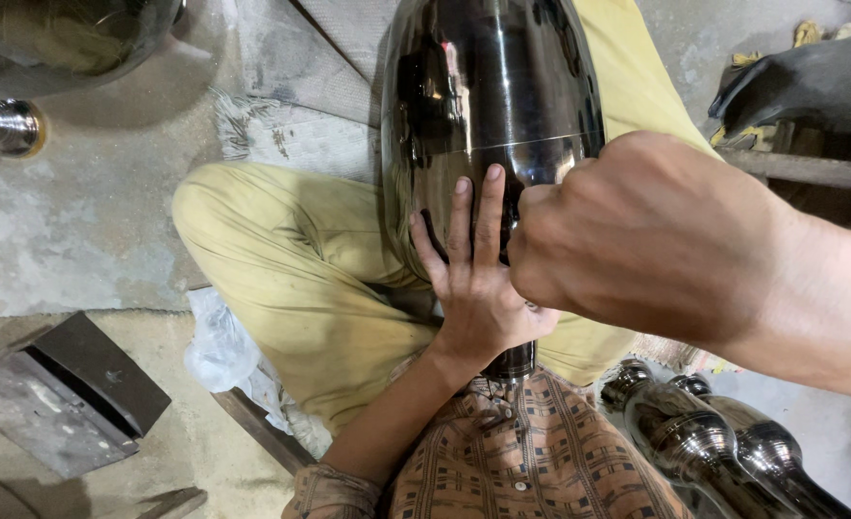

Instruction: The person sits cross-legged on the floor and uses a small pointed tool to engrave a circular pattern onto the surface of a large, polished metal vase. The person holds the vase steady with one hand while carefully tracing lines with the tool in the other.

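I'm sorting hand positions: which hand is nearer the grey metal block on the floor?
Left. The left hand lies flat on the shiny metal vessel, on the side toward the grey metal block; the right hand is farther away.

The left hand (473,288) is laid flat, palm down, with the fingers (488,216) stretched out straight and close together, pointing away from the body. Its forearm is raised from the lower left, the sleeve rolled back near the elbow. The right hand (637,235) is closed into a fist, knuckles turned leftward, just beside the left hand's fingers. Its bare forearm is brought in from the right edge.
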